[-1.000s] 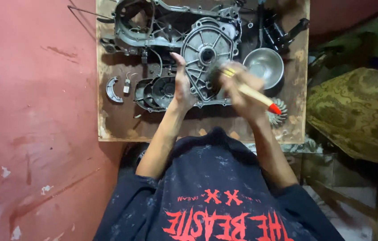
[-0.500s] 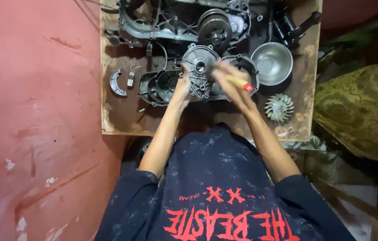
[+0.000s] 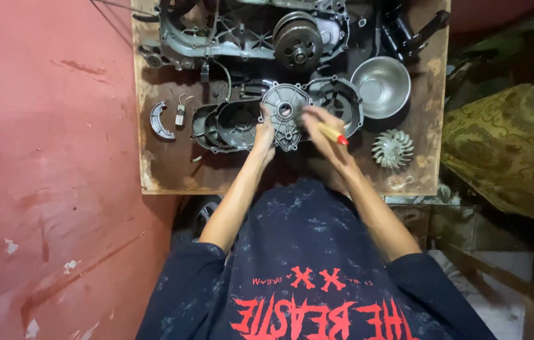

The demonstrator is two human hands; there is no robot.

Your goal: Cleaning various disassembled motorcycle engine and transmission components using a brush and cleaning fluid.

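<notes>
No packages, labels, signs or screens show anywhere in the frame; the only lettering is red print on the person's dark shirt [image 3: 317, 296] at the bottom centre.
</notes>
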